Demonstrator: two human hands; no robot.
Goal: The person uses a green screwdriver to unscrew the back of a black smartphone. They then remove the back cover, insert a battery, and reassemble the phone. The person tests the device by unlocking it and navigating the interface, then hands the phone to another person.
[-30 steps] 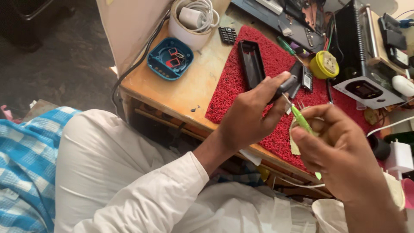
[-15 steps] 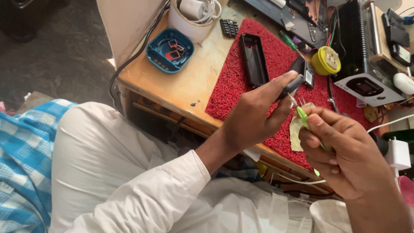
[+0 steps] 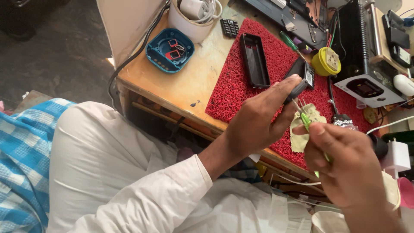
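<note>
left hand in the middle of the frame, fingers shut tight on a small dark part | right hand at lower right, fingers pinched on a green tool; its tip is just beside the dark part | both over the red mat; black case lies on it at upper middle

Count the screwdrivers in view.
2. One green screwdriver lies on the red mat near the yellow socket. The other green screwdriver is in the right hand, tip meeting the dark part pinched by the left hand. Clutter may hide more.
</note>
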